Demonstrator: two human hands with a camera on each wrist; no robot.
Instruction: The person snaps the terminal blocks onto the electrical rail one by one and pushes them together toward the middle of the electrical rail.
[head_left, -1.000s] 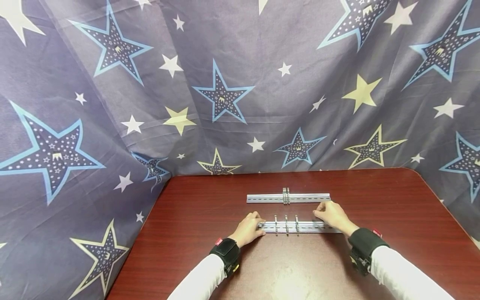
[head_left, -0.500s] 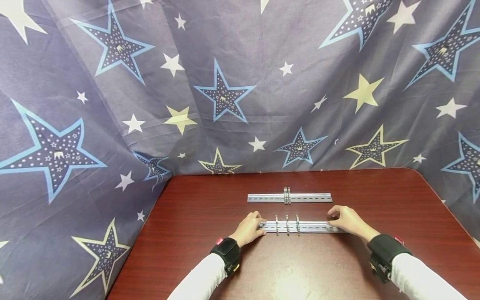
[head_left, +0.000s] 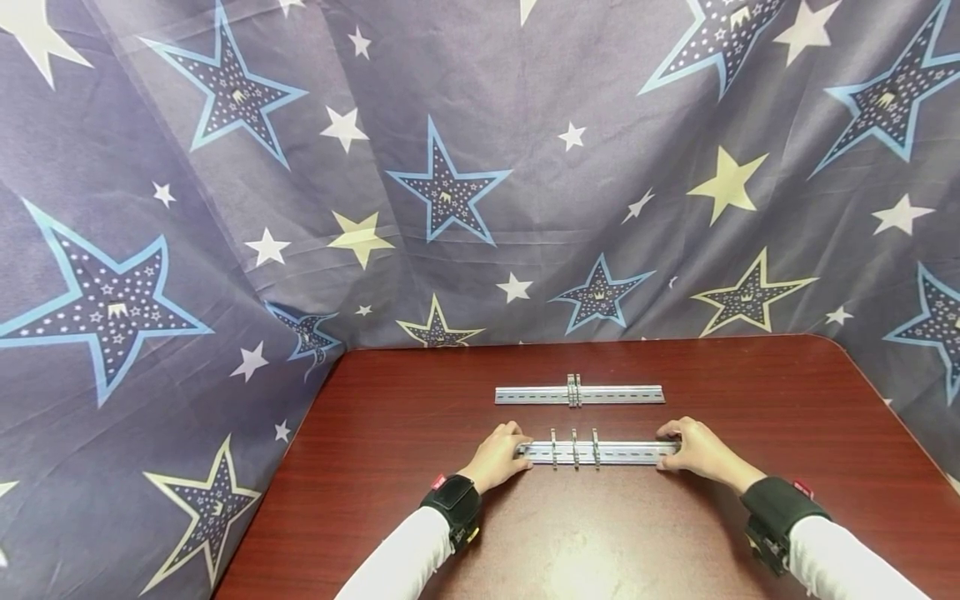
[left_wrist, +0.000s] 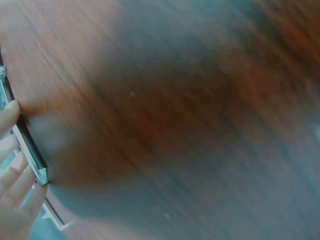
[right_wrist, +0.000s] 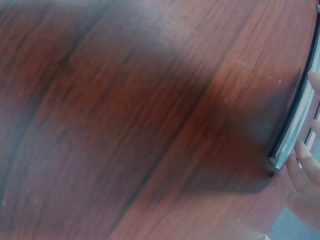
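The near slotted metal mounting rail (head_left: 630,453) lies crosswise on the table in the head view. Three small narrow metal clips (head_left: 575,449) sit spaced apart across its middle. My left hand (head_left: 495,458) grips the left end, thumb on the near edge and fingers over the far edge. At the right end, my right hand (head_left: 705,454) holds the rail the same way. The left wrist view has the rail (left_wrist: 31,147) at its left edge with fingers around it. On the right wrist view's far side, the rail end (right_wrist: 292,130) shows between thumb and fingers.
A second, similar rail (head_left: 525,397) lies parallel behind the first, with clips (head_left: 573,391) close together near its middle. Both rest on a reddish-brown wooden table (head_left: 390,417). A star-patterned grey cloth (head_left: 480,275) hangs behind and to the sides.
My right hand has moved right from above the near rail and now grips its right end. The left hand stays on the left end, and both rails look unmoved.
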